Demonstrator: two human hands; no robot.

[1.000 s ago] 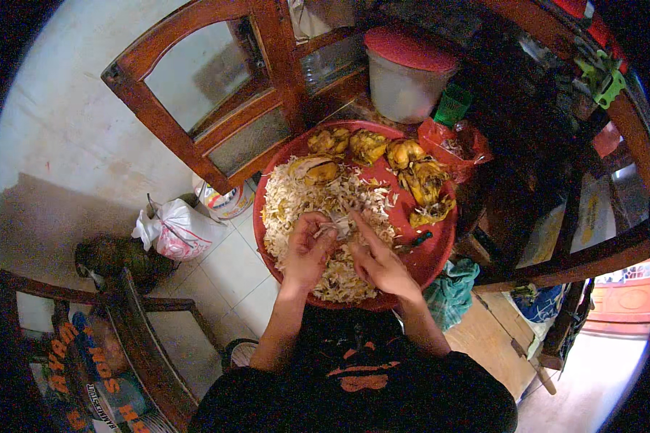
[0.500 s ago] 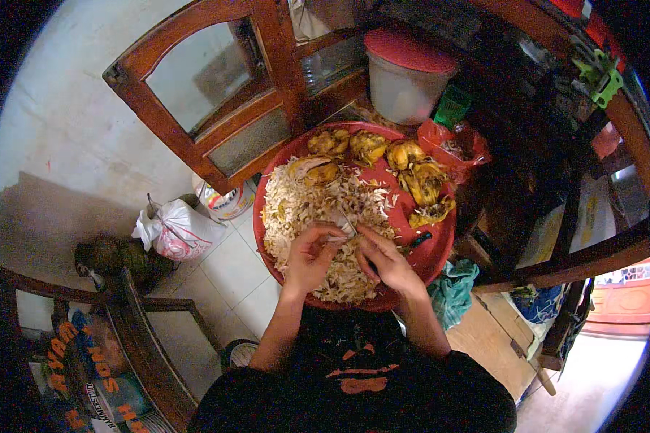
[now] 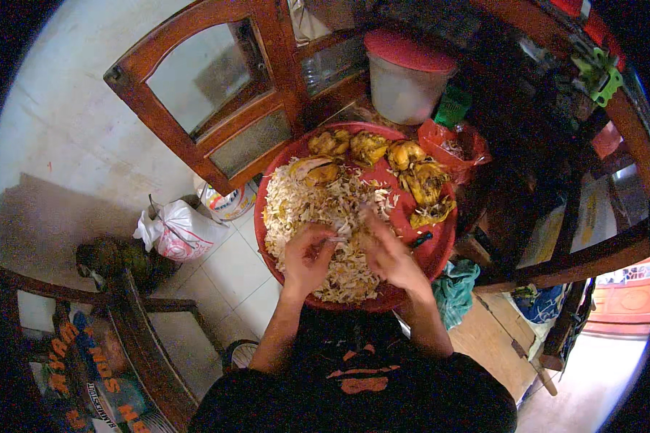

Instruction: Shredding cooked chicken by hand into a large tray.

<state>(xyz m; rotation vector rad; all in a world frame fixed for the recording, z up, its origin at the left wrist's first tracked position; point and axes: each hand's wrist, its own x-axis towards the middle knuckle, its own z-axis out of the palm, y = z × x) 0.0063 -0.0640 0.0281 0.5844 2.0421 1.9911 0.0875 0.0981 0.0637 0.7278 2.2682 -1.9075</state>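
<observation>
A big round red tray (image 3: 440,249) lies before me, heaped on its left and middle with pale shredded chicken (image 3: 285,209). Over the near part of the heap, my left hand (image 3: 309,254) is closed, pinching a small pale piece of chicken (image 3: 341,229). My right hand (image 3: 393,254) is just right of it, apart from the left; its fingers are smeared by motion, so any grip is unclear. Yellow cooked chicken pieces (image 3: 369,148) line the far and right side of the tray. A partly torn piece (image 3: 315,171) rests on top of the heap.
A dark handle (image 3: 421,239) lies at the tray's right side. Beyond the tray are a red plastic bag (image 3: 451,148), a green basket (image 3: 452,105) and a pink-lidded bucket (image 3: 406,90). A wooden cabinet door (image 3: 278,108) stands open; a green cloth (image 3: 456,292) hangs near right.
My right hand has moved slightly right, away from the left, and its fingers have blurred. My left hand has barely moved.
</observation>
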